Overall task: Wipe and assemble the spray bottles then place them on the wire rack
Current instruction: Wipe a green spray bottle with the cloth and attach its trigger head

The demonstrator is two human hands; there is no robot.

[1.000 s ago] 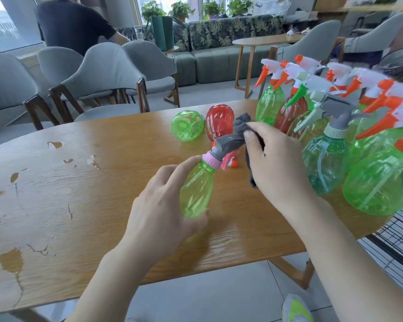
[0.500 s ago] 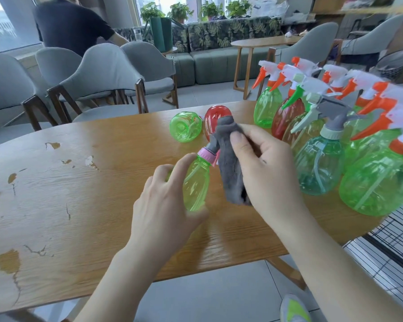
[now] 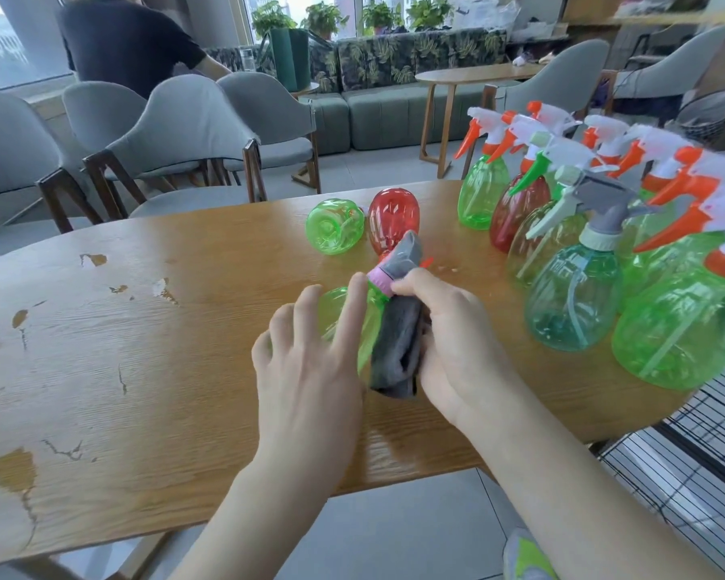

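While the left hand steadies the small green translucent plastic spray bottle lying on its side on the worn wooden table, its fingers spread and resting over the body more than curling round it, the right hand grips a folded grey cloth and presses it against the bottle's flank just below the pink collar. The grey trigger head pokes out beyond the knuckles, pointing away from the person.

I'd worry about that loose left-hand hold. The bottle is round and light, so a firm stroke of the cloth could roll or squirt it out from under the fingers, and it would likely go towards the headless red plastic bottle and the headless green plastic bottle lying just beyond it. To the right stands a tight cluster of assembled spray bottles, top-heavy with their triggers; a wide swing of the right elbow could topple one and knock down its neighbours. The black wire rack sits low past the table's right edge, so the lift across that crowd is another place for a bump.
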